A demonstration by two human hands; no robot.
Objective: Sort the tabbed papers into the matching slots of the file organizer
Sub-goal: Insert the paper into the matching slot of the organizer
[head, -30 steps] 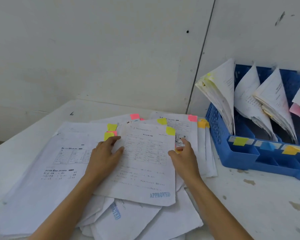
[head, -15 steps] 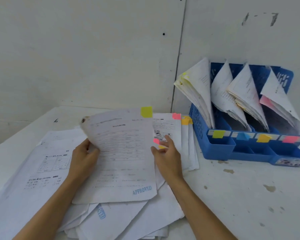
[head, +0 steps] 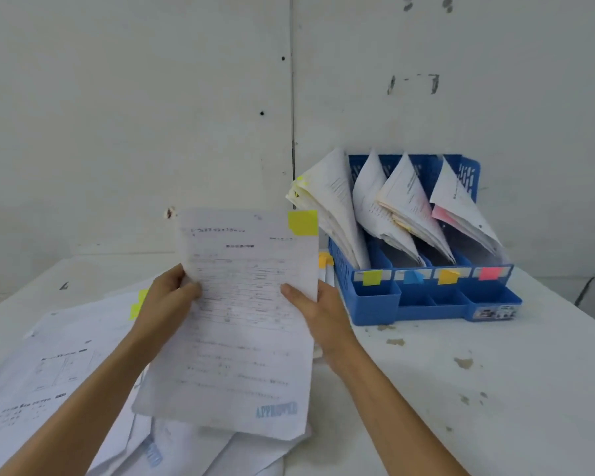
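Paper printed, yellow-tabbed; blue APPROVED stamp.

A white wall fills the upper half, built of flat panels that meet at a dark vertical seam. Two small dark holes sit just left of the seam, and grey scuffs mark the right panel. A chipped spot shows low on the left panel. A white table stands against the wall, its top flecked with patches of worn paint. The light is soft and even.
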